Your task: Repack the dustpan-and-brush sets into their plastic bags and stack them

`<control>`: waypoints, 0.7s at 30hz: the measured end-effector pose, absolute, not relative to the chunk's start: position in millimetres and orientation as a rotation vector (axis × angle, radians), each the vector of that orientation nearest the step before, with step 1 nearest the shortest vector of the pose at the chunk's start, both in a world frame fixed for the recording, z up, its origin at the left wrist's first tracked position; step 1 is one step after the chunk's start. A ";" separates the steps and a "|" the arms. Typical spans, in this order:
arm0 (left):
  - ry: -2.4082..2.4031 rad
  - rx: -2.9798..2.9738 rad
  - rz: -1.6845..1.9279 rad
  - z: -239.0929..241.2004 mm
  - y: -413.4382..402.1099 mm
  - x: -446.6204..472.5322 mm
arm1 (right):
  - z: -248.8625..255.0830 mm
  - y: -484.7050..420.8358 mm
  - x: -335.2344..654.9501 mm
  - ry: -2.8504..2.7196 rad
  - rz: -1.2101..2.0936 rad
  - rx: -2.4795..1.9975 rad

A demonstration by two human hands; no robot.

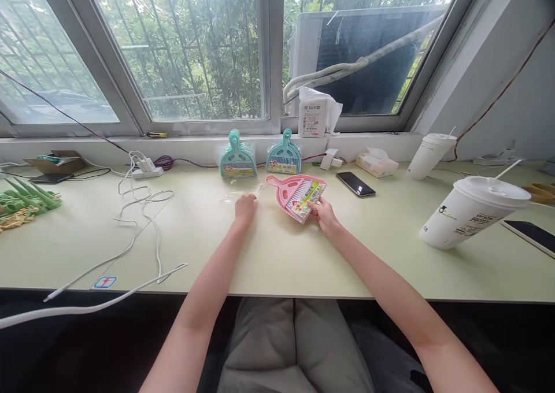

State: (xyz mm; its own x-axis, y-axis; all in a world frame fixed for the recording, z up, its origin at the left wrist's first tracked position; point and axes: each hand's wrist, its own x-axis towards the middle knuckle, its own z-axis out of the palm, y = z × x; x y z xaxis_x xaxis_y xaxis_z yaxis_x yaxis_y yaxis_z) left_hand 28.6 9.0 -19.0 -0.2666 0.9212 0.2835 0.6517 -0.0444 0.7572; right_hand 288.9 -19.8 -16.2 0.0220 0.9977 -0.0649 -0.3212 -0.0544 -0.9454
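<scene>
My right hand [324,217] grips a pink mini dustpan-and-brush set [292,195] by its wide edge, thumb over the printed label. The set is tilted above the table, its looped handle pointing up and left. To its left, my left hand [245,209] is closed, fingers curled at a piece of clear plastic wrapping [232,199] that is hard to see. Behind the hands, two turquoise dustpan sets lean upright against the sill in clear wrap: a left one [237,160] and a right one [284,156].
White cables [143,208] tangle across the left, near a power strip [147,169] and green plastic leaves [32,199]. On the right are a phone [355,184], a tissue pack [376,163], a large lidded cup [466,214] and a smaller cup [429,157]. Tissues [313,114] stand on the sill.
</scene>
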 end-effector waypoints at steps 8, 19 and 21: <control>1.836 1.820 1.199 -23.0 4.8 45.2 | -17.0 -19.4 286.9 -0.983 1.452 -1.033; 1.824 1.999 1.586 -7.9 -1.5 39.2 | -14.0 -20.2 289.6 -0.899 1.443 -1.094; 1.891 2.139 1.549 -8.1 -1.9 40.1 | -15.2 -19.9 290.1 -0.842 1.419 -1.122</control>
State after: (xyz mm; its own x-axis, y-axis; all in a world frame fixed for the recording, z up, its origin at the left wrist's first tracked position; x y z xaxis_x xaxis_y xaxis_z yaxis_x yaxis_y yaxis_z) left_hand 40.1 -1.9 -8.1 -0.1296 0.7140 0.6881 0.8150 -0.3185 0.4841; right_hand 290.1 -19.9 -15.2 0.0346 0.9831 -0.1798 -0.3128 -0.1602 -0.9362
